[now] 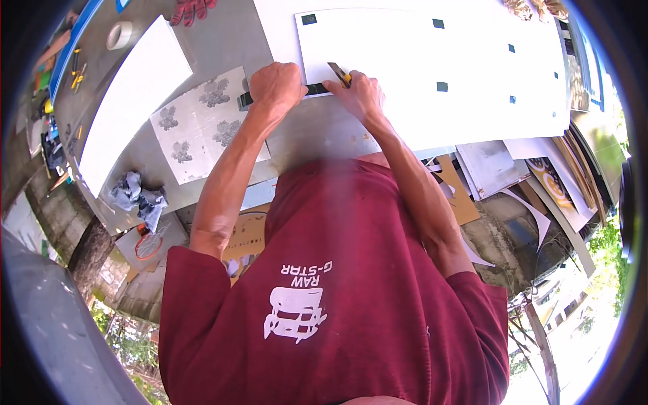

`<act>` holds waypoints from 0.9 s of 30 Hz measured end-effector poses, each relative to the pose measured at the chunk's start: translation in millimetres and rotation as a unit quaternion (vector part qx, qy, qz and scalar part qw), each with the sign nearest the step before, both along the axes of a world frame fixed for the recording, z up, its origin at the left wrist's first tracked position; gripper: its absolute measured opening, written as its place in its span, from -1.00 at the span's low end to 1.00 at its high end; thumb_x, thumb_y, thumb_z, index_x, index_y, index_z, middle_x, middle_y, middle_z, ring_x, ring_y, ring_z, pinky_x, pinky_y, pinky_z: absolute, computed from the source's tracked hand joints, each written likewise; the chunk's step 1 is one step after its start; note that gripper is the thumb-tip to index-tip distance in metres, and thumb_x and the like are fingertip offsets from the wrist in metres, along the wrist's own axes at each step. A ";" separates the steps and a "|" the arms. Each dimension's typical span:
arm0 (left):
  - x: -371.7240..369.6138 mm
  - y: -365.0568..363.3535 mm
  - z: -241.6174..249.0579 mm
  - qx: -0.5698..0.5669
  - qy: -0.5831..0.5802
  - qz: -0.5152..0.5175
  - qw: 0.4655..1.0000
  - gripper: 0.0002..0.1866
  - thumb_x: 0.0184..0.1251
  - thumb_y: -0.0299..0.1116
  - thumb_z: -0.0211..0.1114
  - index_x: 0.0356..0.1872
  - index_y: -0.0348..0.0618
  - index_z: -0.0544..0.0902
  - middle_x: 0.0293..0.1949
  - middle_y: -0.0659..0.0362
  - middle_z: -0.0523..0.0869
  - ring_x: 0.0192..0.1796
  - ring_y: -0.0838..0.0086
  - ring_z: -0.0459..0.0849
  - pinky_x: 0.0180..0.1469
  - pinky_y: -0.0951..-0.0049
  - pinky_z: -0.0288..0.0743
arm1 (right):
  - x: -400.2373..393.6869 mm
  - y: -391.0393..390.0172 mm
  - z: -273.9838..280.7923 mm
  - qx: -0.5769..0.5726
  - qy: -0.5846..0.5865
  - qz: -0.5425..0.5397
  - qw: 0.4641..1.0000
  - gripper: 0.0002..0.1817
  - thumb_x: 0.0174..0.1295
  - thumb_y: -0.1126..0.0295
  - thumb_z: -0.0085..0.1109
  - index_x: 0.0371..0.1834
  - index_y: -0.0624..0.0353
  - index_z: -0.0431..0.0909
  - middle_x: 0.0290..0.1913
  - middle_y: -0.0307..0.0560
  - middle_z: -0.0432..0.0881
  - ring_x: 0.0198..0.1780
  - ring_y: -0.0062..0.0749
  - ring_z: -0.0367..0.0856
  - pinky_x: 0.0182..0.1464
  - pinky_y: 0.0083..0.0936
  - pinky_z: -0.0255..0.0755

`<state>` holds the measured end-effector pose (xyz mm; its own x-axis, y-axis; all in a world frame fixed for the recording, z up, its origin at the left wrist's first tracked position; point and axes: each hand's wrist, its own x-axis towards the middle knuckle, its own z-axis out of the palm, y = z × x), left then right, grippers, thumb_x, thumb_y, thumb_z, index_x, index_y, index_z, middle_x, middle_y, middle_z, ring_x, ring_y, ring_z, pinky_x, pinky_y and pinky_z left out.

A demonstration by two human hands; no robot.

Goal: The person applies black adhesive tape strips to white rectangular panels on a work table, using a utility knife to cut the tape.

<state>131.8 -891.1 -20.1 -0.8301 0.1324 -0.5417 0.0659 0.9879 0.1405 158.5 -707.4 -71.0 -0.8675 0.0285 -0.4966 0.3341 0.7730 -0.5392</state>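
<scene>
My left hand [277,88] is closed in a fist over a dark green strip [316,90], which shows on both sides of it. The strip lies along the near left corner of a large white panel [378,54] bearing several small dark green squares. Close by on the right, my right hand [362,96] holds a utility knife [345,79] with a yellow body, its dark end pointing away from me. The thumb of that hand rests at the strip's right end. What the left fingers grip underneath is partly hidden.
Left of my hands lies a sheet with grey tree prints [196,125], then a white curved sheet [138,94]. A roll of white tape [119,35], red gloves [192,10] and a crumpled cloth [140,199] are on the metal table [324,128]. Boards [489,169] lean below at right.
</scene>
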 end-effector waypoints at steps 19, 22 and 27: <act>-14.5 -66.0 -23.1 0.181 0.366 0.064 0.911 -0.65 0.18 -0.06 0.50 -0.05 0.07 0.80 -0.44 0.10 0.76 -0.46 0.24 0.71 -0.35 0.23 0.54 | 39.7 14.4 -13.2 -0.025 0.128 0.306 0.943 -0.74 0.28 0.32 0.23 -0.14 0.23 0.41 -0.18 0.14 0.65 -0.25 0.01 0.71 -0.27 -0.13 0.64; -20.5 -64.5 -36.3 0.130 0.424 0.016 0.896 -0.52 0.13 -0.10 0.53 0.10 0.09 0.71 -0.48 0.19 0.66 -0.38 0.30 0.65 -0.21 0.19 0.50 | 55.1 14.4 -11.0 -0.019 0.227 0.426 0.876 -0.85 0.31 0.38 0.16 -0.19 0.17 0.42 -0.14 0.04 0.58 -0.05 -0.09 0.65 -0.06 -0.12 0.60; 1.1 -61.0 -65.6 0.080 0.415 0.028 0.906 -0.38 0.14 -0.07 0.51 0.26 0.11 0.61 -0.10 0.18 0.67 0.08 0.23 0.52 0.18 0.13 0.39 | 55.5 9.8 -9.7 0.031 0.241 0.490 0.837 -0.67 0.32 0.29 0.14 0.09 0.19 0.48 -0.01 -0.08 0.56 0.26 -0.18 0.48 0.36 -0.10 0.29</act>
